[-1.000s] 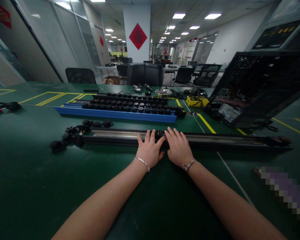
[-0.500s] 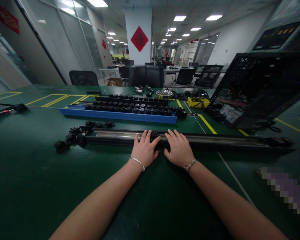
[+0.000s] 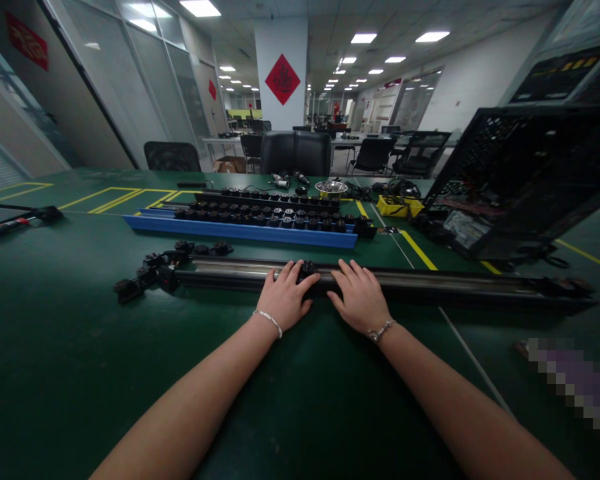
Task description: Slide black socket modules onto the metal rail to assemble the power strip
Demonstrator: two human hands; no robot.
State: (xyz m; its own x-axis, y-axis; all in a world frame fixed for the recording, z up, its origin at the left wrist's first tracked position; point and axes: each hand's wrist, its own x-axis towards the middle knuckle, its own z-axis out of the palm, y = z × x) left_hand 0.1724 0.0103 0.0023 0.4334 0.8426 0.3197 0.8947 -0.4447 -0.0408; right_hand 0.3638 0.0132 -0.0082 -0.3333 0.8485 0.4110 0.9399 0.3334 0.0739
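A long black channel rail with a shiny metal inner strip lies across the green table in front of me. My left hand rests on its near edge, fingers spread over the channel and thumb toward me. By that hand's index finger a small black part sits in the channel; whether the finger touches it I cannot tell. To the right, my right hand lies over the same rail with its fingers apart. Several black wheel-like parts are gathered around the rail's left end.
Beyond the rail lies a blue channel rail beside rows of black parts. A metal bowl and a yellow box stand farther back. On the right is an open black computer case; a red-and-black tool lies left.
My left hand has shifted slightly left, widening the gap between the two thumbs. The whole view has moved a little; the rail and the small black part look otherwise unchanged.
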